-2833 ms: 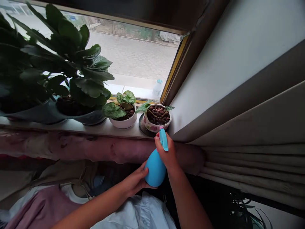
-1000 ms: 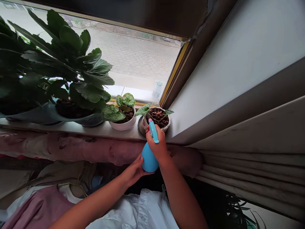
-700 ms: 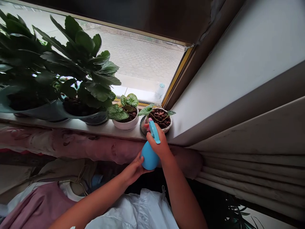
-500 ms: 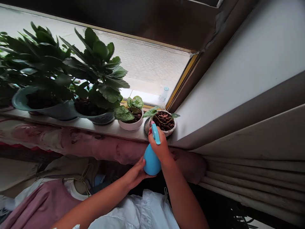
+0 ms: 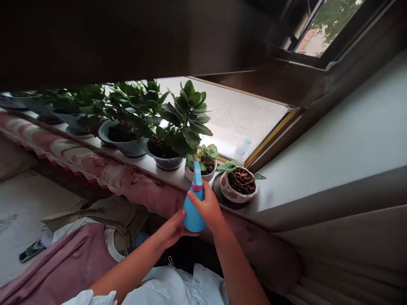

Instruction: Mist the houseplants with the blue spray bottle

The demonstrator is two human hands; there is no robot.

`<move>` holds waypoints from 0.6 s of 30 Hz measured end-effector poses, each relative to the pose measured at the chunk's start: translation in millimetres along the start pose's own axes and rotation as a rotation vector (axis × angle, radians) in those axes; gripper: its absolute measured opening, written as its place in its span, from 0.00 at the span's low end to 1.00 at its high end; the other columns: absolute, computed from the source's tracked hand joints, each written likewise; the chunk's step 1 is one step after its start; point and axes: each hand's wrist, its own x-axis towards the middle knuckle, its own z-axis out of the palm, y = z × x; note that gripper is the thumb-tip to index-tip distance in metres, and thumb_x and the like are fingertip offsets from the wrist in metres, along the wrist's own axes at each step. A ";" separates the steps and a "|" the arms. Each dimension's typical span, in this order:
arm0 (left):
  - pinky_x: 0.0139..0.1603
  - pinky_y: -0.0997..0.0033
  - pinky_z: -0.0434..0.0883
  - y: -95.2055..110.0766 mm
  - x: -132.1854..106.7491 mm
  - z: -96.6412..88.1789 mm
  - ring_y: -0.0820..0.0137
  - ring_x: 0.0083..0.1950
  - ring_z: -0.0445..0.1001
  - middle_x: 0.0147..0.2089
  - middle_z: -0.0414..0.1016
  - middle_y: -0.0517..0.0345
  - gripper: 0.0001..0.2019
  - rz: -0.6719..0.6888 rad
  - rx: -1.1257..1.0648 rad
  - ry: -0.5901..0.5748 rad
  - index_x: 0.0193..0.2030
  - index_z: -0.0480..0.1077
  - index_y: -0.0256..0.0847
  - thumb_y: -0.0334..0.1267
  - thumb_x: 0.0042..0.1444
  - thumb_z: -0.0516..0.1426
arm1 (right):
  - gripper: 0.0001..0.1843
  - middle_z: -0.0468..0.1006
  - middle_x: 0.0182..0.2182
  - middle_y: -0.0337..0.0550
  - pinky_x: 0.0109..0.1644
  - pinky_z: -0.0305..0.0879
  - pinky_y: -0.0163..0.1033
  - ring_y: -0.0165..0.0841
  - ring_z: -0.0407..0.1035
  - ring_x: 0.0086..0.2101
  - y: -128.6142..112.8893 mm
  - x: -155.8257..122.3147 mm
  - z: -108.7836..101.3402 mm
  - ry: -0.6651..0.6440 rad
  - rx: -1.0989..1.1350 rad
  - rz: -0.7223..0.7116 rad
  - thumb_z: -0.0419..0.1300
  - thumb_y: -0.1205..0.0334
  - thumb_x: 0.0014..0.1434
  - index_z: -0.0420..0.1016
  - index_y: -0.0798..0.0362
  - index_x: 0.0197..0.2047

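A blue spray bottle (image 5: 192,212) with a pink collar stands upright between my hands, in front of the windowsill (image 5: 152,170). My right hand (image 5: 208,206) is wrapped round its neck below the trigger. My left hand (image 5: 171,228) cups the bottle's base from below. The nozzle points toward a small white pot (image 5: 205,163) holding a plant with patterned leaves. To its right a flowered pot (image 5: 239,186) filled with brown pebbles sits on a dark saucer.
Several larger dark-leaved plants in grey-blue bowls (image 5: 127,144) line the sill to the left. A pink patterned cloth (image 5: 95,165) hangs along the sill's edge. Clothes (image 5: 82,258) lie below. A grey wall ledge (image 5: 333,195) runs on the right.
The view has swung left and up. The bottle has moved left from the pebble pot to in front of the small white pot. Both hands keep their hold.
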 end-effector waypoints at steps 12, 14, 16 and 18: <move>0.37 0.58 0.75 -11.5 0.4 4.9 0.54 0.47 0.77 0.48 0.78 0.58 0.24 0.006 0.080 0.032 0.54 0.69 0.54 0.55 0.51 0.60 | 0.19 0.67 0.30 0.40 0.40 0.65 0.44 0.36 0.64 0.33 -5.1 5.6 2.1 0.231 -0.109 -0.035 0.53 0.61 0.48 0.69 0.52 0.45; 0.38 0.57 0.75 -14.6 3.7 4.8 0.55 0.46 0.77 0.50 0.77 0.54 0.27 0.007 0.062 0.039 0.56 0.67 0.52 0.56 0.50 0.61 | 0.22 0.70 0.31 0.40 0.38 0.65 0.42 0.36 0.65 0.33 -5.1 7.1 -5.0 0.158 -0.042 -0.039 0.53 0.61 0.48 0.68 0.52 0.48; 0.38 0.56 0.76 -17.4 6.9 3.4 0.54 0.47 0.77 0.52 0.76 0.52 0.30 0.005 0.041 0.041 0.58 0.66 0.52 0.57 0.49 0.61 | 0.24 0.74 0.39 0.43 0.40 0.66 0.41 0.37 0.68 0.37 -4.0 9.5 -11.9 0.060 0.022 -0.065 0.55 0.61 0.47 0.68 0.51 0.50; 0.39 0.55 0.75 -19.6 9.8 1.2 0.52 0.49 0.76 0.54 0.75 0.51 0.30 -0.023 0.034 0.009 0.58 0.66 0.51 0.57 0.49 0.60 | 0.24 0.75 0.42 0.45 0.39 0.67 0.40 0.37 0.69 0.38 -1.9 12.6 -15.7 0.008 0.034 -0.068 0.56 0.61 0.46 0.68 0.50 0.50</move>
